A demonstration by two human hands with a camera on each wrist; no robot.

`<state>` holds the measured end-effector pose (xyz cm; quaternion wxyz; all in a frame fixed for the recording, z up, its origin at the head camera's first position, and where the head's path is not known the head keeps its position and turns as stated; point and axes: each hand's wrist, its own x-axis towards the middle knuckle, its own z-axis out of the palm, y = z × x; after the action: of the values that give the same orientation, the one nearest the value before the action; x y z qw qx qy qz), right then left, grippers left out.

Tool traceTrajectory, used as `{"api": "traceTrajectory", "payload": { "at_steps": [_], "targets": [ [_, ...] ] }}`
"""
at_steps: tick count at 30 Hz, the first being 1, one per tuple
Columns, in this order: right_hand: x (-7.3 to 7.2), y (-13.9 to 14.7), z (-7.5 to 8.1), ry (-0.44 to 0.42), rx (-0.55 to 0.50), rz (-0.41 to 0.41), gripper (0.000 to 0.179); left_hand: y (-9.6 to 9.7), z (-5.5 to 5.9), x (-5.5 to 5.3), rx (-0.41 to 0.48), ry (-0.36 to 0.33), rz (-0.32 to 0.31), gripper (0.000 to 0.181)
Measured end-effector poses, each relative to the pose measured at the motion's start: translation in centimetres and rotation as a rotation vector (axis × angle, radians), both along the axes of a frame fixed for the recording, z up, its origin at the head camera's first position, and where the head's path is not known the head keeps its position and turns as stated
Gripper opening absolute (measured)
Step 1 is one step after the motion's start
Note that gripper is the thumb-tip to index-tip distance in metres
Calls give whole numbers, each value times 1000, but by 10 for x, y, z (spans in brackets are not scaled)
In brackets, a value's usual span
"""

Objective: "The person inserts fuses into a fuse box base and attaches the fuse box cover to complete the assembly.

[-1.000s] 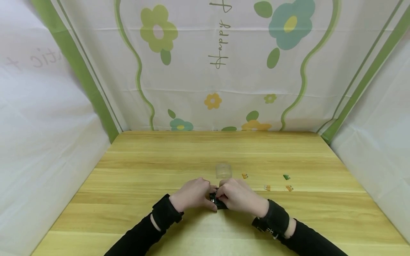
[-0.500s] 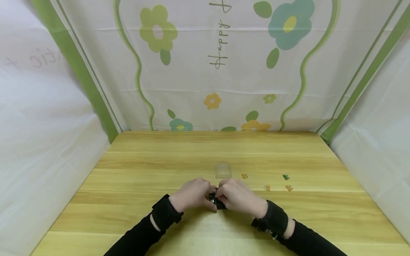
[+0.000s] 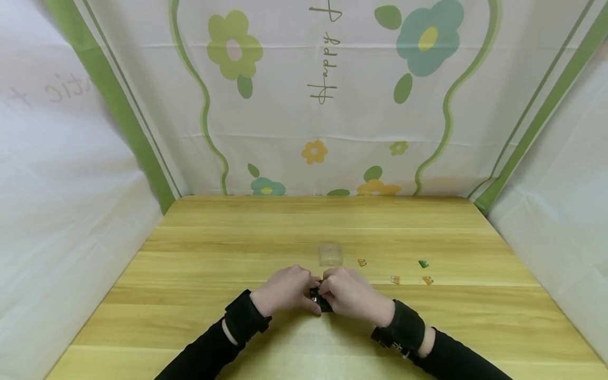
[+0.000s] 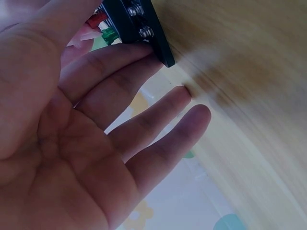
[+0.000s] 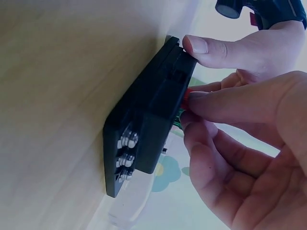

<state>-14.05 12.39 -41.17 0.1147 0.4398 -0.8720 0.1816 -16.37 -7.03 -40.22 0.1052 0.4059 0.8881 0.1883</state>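
Observation:
A black fuse block [image 3: 325,305] with silver screw terminals [image 5: 126,160] rests on the table between both hands. My left hand [image 3: 284,287] grips it by one end, with the thumb on one side and fingers on the other. The remaining left fingers stretch out past the block in the left wrist view. My right hand [image 3: 355,294] bends thumb and forefinger together at the block's top, pinching a small blade fuse there. Red [image 5: 186,98] and green [image 5: 177,120] fuses show beside those fingertips. Which one is pinched is partly hidden by the fingers.
A clear plastic cover [image 3: 330,255] lies just beyond the hands. To the right lie loose orange fuses [image 3: 395,280] and a green fuse [image 3: 424,264] on the wooden table [image 3: 214,243]. White flowered cloth [image 3: 280,105] hangs behind and at both sides.
Almost nothing differs. The right hand and wrist have edged slightly left, and the whole head view has shifted a little. Both hands keep their hold at the fuse block.

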Motion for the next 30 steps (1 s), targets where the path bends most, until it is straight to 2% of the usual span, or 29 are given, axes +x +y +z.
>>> {"api": "traceTrajectory", "payload": {
  "at_steps": [7, 16, 25, 30],
  "targets": [
    [0, 0, -2, 3, 9, -9, 27, 0, -1, 0, 5, 8, -8, 29],
    [0, -3, -1, 37, 2, -10, 31, 0, -3, -1, 10, 15, 12, 28],
    [-1, -3, -1, 15, 13, 5, 28, 0, -4, -2, 22, 16, -1, 27],
    [-4, 0, -2, -41, 8, 3, 19, -1, -2, -2, 17, 10, -13, 30]
  ]
}}
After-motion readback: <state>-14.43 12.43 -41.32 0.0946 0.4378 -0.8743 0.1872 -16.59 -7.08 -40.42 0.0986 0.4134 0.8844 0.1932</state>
